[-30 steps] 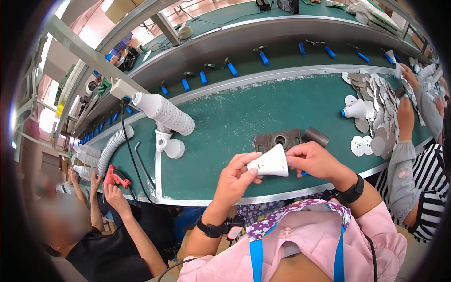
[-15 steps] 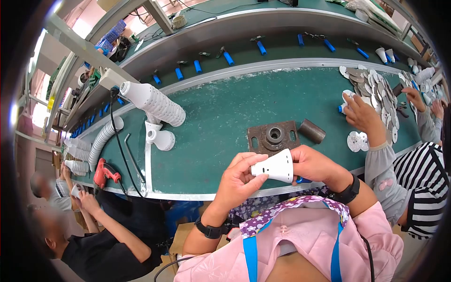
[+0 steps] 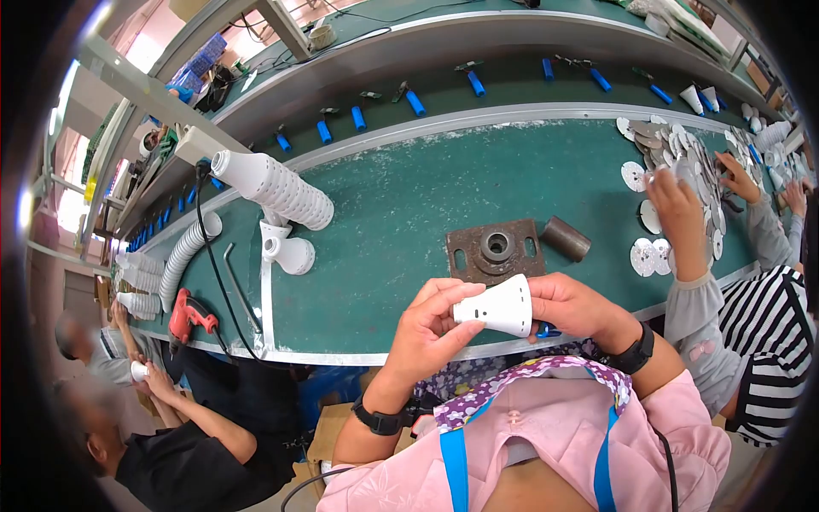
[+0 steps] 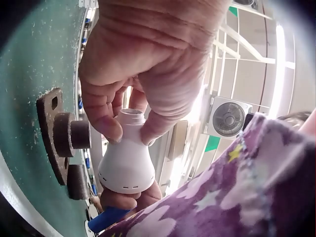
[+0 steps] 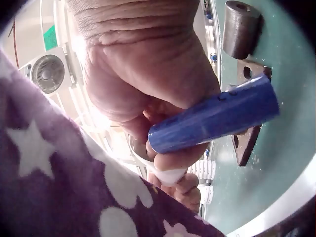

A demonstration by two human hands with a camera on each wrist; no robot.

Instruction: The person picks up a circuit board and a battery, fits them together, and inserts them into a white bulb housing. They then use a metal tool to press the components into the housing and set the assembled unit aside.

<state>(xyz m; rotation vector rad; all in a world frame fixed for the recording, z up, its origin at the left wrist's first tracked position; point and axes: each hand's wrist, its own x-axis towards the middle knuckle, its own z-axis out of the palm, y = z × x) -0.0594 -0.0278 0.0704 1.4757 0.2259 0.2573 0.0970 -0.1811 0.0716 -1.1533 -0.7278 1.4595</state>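
My left hand (image 3: 431, 331) pinches a white cone-shaped bulb housing (image 3: 499, 308) by its narrow end, thumb on the near side. In the left wrist view the neck is threaded, and small slots run round the wide rim. At the wide end, the fingertips of my right hand (image 3: 573, 305) reach into the mouth of the housing. That hand also holds a blue battery cell (image 5: 217, 116), which lies across its fingers and sticks out from the palm side. The inside of the housing is hidden in the head view.
Just beyond my hands lies a rusty steel fixture (image 3: 465, 235), with a steel tube (image 3: 566, 239) to its right. Stacked white housings (image 3: 281, 189) stand left; a red power tool (image 3: 185, 317) lies farther left. Another person's hand (image 3: 676, 213) is over scattered round plates (image 3: 633, 177).
The housing has swung so its wide end faces right, and my right hand has closed in on it. The left neighbour has let go of the red tool. The right neighbour's hand moved among the plates.
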